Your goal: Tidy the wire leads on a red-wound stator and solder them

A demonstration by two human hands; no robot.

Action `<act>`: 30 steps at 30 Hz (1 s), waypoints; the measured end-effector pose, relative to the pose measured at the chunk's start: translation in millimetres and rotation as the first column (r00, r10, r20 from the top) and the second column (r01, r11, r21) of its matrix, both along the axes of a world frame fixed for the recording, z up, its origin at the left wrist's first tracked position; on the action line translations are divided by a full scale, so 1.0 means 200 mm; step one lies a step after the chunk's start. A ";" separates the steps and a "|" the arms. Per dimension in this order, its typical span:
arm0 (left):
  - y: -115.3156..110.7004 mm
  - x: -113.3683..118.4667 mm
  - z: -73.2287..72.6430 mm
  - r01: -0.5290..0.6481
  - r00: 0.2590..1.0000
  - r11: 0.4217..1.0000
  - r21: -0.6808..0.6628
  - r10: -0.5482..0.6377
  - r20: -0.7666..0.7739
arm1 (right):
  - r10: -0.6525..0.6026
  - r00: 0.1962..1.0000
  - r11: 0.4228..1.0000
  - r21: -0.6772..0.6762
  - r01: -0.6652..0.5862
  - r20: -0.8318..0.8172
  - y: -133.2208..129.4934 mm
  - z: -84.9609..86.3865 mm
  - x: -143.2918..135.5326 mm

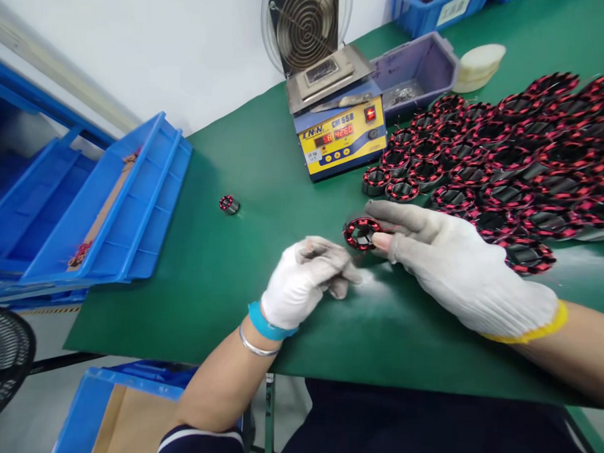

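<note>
My right hand (445,259), in a white glove with a yellow cuff, grips a ring-shaped coil (350,234) with red windings between thumb and fingers. The bare thumb tip shows at the ring's edge. Just left of it and lower is my left hand (312,277), gloved in white, its fingers curled together; what they pinch, if anything, is too small to make out. One small coil (229,204) lies alone on the green table (188,315). Rows of similar coils (510,155) cover the table's right side.
A solder pot (343,138) with a red digital display stands at the back, a fan (308,20) behind it. Beside it are a purple bin (419,65) and a pale round pad (479,67). Blue crates (157,200) stand at the left; another blue box (87,404) is below the table edge.
</note>
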State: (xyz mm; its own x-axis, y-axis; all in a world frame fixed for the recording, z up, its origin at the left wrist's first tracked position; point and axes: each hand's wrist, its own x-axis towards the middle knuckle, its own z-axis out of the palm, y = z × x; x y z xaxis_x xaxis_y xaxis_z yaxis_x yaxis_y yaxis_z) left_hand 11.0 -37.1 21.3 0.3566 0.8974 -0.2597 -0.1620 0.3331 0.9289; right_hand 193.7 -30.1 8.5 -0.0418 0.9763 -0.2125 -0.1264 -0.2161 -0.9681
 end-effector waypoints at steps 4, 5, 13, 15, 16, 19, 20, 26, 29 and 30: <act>0.01 -0.06 0.04 -0.341 0.930 0.841 0.419 0.368 0.018 | -0.024 0.999 0.995 0.097 0.020 0.037 -0.02 -0.01 -0.02; 0.01 -0.06 0.03 -0.415 0.878 0.746 0.521 0.479 0.014 | -0.015 1.000 0.994 0.107 0.013 0.025 -0.03 -0.01 -0.02; -0.01 -0.06 0.01 0.317 0.806 0.702 0.638 0.155 -0.572 | -0.054 0.997 0.983 0.177 0.044 0.056 -0.06 -0.01 -0.04; -0.02 -0.08 0.04 0.317 0.849 0.746 0.586 0.054 -0.526 | -0.072 0.996 0.979 0.196 0.059 0.061 -0.06 -0.01 -0.03; -0.02 -0.08 0.05 0.239 0.876 0.775 0.585 0.088 -0.474 | -0.079 0.995 0.977 0.204 0.064 0.062 -0.06 -0.01 -0.02; -0.01 -0.05 0.03 -0.015 0.871 0.821 0.571 0.291 -0.396 | -0.084 0.993 0.972 0.225 0.065 0.079 -0.06 -0.01 -0.02; -0.01 -0.03 0.00 -0.026 0.859 0.839 0.543 0.296 -0.418 | -0.080 0.993 0.972 0.230 0.057 0.092 -0.06 -0.02 -0.02; -0.07 0.05 -0.06 0.089 0.950 0.876 0.474 0.069 -0.306 | -0.055 0.986 0.974 0.227 0.018 0.156 -0.07 -0.01 -0.01; -0.11 0.04 -0.01 -0.139 0.982 0.800 0.584 0.187 -0.023 | -0.056 0.990 0.976 0.215 0.027 0.129 -0.07 0.01 -0.01; -0.11 0.03 0.01 -0.251 0.962 0.749 0.613 0.263 0.073 | -0.060 0.991 0.976 0.216 0.034 0.118 -0.06 0.01 -0.01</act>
State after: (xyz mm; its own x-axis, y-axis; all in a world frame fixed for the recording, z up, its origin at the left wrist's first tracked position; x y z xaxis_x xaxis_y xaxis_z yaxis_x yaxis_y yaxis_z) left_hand 17.7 -59.7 22.5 0.0899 0.9239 0.3720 -0.1410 -0.3580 0.9230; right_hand 191.8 -42.6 10.4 0.0187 0.9998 0.0003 -0.0088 0.0004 -1.0000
